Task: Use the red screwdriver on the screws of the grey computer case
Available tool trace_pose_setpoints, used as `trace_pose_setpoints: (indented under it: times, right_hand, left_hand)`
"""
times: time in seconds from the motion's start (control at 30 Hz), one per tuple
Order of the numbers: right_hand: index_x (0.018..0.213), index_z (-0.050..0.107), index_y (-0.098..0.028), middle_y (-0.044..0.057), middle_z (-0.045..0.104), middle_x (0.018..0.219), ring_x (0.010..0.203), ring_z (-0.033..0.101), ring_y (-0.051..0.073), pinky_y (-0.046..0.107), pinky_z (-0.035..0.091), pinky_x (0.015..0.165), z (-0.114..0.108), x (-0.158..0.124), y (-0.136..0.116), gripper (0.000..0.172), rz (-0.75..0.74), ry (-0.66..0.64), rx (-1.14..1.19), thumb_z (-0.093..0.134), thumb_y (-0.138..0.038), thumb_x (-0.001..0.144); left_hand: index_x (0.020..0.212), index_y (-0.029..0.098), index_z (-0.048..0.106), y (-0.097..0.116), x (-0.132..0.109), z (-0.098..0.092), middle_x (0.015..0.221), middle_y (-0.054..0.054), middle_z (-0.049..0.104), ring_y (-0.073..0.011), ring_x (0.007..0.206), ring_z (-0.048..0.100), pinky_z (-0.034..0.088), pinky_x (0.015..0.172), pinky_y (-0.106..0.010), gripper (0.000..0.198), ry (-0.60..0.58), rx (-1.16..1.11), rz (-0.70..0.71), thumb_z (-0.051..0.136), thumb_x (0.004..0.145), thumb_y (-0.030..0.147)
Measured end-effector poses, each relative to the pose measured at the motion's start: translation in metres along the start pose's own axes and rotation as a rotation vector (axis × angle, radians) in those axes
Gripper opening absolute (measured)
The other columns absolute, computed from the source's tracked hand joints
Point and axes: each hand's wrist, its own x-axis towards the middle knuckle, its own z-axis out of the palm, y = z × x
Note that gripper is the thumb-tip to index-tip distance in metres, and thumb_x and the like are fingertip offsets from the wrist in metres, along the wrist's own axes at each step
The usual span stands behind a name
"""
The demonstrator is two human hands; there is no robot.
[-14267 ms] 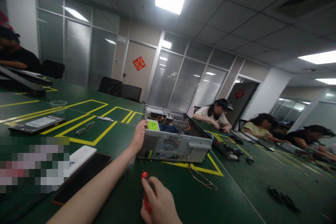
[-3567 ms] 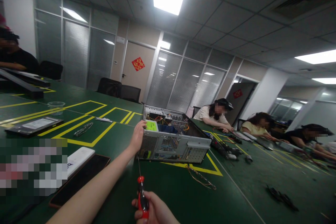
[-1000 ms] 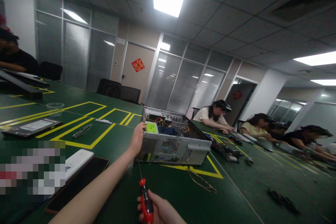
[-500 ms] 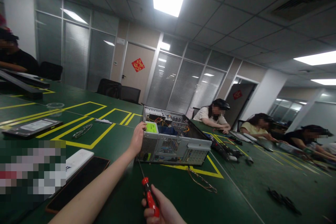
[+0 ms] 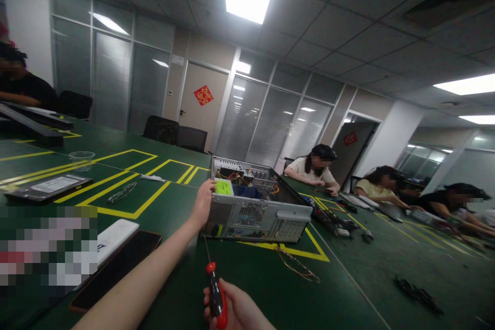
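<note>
An open desktop computer case (image 5: 266, 219) lies on the green table with its metal back panel facing me. Wires and a power supply with a bright yellow-green label (image 5: 223, 188) show inside. My left hand (image 5: 203, 205) grips the case's near left corner, fingers hooked over the top edge beside that label. Below it, my right hand (image 5: 232, 303) is closed around the red and black handle of a screwdriver (image 5: 217, 296). Its thin shaft points up at the panel's lower left corner; whether the tip touches a screw is too small to tell.
Left of me lie a hard drive (image 5: 50, 187), a clear cup (image 5: 82, 160), a small plastic bag (image 5: 122, 193), a phone (image 5: 116, 273) and a white box (image 5: 110, 247). Cables (image 5: 297, 264) and dark parts (image 5: 336, 221) lie to the right. Several people sit around the table.
The screwdriver's handle has swung slightly left and turned in my right hand, whose fingers have shifted on it. My left hand and the case have stayed in place.
</note>
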Motion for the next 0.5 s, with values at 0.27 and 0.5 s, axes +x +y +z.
trace_pose_setpoints:
  times: [0.27, 0.5]
  right_hand:
    - [0.087, 0.068, -0.009, 0.005, 0.068, 0.069, 0.055, 0.061, 0.010, 0.018, 0.041, 0.052, 0.001, -0.006, -0.001, 0.035, -0.019, -0.048, -0.019, 0.050, -0.036, 0.100]
    - [0.072, 0.064, -0.013, 0.007, 0.066, 0.066, 0.060, 0.062, 0.015, 0.026, 0.048, 0.063, -0.004, 0.006, 0.020, 0.033, -0.050, 0.033, -0.122, 0.047, -0.026, 0.097]
  left_hand:
    - [0.099, 0.023, 0.061, -0.001, -0.001, 0.000, 0.126, -0.010, 0.066, -0.0239, 0.131, 0.055, 0.041, 0.116, -0.046, 0.050, -0.003, 0.024, -0.004, 0.024, 0.102, 0.056]
    - [0.098, 0.023, 0.062, 0.000, 0.000, -0.002, 0.125, -0.011, 0.067, -0.0252, 0.132, 0.055, 0.040, 0.118, -0.047, 0.051, -0.013, 0.019, 0.005, 0.025, 0.101, 0.058]
